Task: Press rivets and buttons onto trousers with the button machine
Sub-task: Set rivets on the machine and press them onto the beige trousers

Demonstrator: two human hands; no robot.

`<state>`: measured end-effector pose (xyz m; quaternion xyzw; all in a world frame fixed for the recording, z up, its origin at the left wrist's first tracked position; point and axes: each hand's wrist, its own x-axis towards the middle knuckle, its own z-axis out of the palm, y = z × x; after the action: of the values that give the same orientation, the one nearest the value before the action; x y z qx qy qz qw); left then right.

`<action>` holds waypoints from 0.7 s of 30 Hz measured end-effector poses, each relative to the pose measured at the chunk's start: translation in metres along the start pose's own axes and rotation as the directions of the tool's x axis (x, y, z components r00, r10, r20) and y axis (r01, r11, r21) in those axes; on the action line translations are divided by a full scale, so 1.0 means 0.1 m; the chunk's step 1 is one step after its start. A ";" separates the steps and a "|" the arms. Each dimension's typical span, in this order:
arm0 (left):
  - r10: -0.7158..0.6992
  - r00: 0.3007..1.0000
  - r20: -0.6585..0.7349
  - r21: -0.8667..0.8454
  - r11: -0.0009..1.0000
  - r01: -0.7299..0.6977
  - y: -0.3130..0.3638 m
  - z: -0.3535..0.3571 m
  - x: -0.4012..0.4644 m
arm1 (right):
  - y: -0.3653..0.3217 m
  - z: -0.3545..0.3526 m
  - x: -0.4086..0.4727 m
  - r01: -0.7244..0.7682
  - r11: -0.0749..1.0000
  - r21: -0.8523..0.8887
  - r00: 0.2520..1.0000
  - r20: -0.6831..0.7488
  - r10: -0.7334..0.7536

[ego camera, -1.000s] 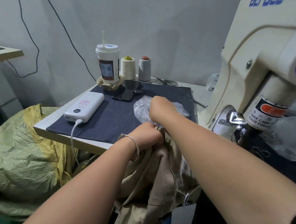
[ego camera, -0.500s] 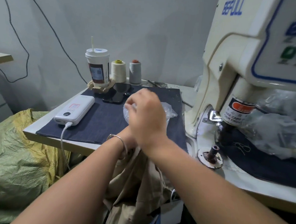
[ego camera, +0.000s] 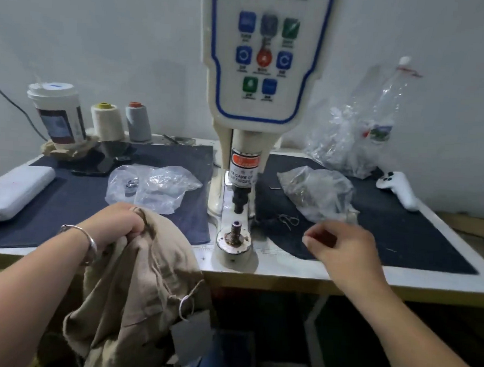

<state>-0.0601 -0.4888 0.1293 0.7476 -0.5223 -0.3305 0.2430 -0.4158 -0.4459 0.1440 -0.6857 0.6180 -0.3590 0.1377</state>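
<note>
Plain grey wall [ego camera: 116,34] behind white-edged table [ego camera: 441,283], seemingly.

I see the button machine [ego camera: 243,160] mid-table, trousers [ego camera: 144,276] front-left of it, plastic bags [ego camera: 155,186] on both sides.

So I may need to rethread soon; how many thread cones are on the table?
2, side by side at the back left of the table: a cream cone with a yellow top, and a grey cone with an orange top just right of it. Others may be hidden behind the machine.
</note>
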 end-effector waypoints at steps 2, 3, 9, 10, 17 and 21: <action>-0.004 1.000 -0.027 0.007 1.000 0.004 -0.07 0.03 0.07 | 0.15 -0.10 0.26 -0.037 0.993 -0.110 0.983 0.176 0.057; -0.008 0.999 -0.035 0.002 1.000 0.008 -0.08 0.03 0.09 | 0.20 -0.13 0.36 -0.004 0.987 -0.163 0.970 0.240 0.044; 0.000 0.999 -0.044 -0.040 0.999 -0.002 -0.05 0.04 0.10 | 0.25 -0.11 0.64 0.311 0.865 -0.393 0.873 0.478 -0.096; 0.006 0.999 -0.046 -0.053 0.999 -0.008 -0.06 0.05 0.11 | 0.24 -0.10 0.66 0.328 0.855 -0.401 0.866 0.490 -0.102; -0.013 0.998 -0.059 -0.082 0.997 0.008 -0.16 0.04 0.24 | 0.19 -0.09 0.72 0.418 0.804 -0.423 0.806 0.580 -0.114; -0.028 0.999 -0.040 -0.085 0.996 0.024 -0.20 0.03 0.28 | 0.29 -0.10 0.72 0.364 0.867 -0.341 0.814 0.569 -0.118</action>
<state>-0.0437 -0.5088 0.1065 0.7500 -0.4932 -0.3400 0.2806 -0.4454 -0.5175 0.1562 -0.8450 0.5251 -0.0233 0.0985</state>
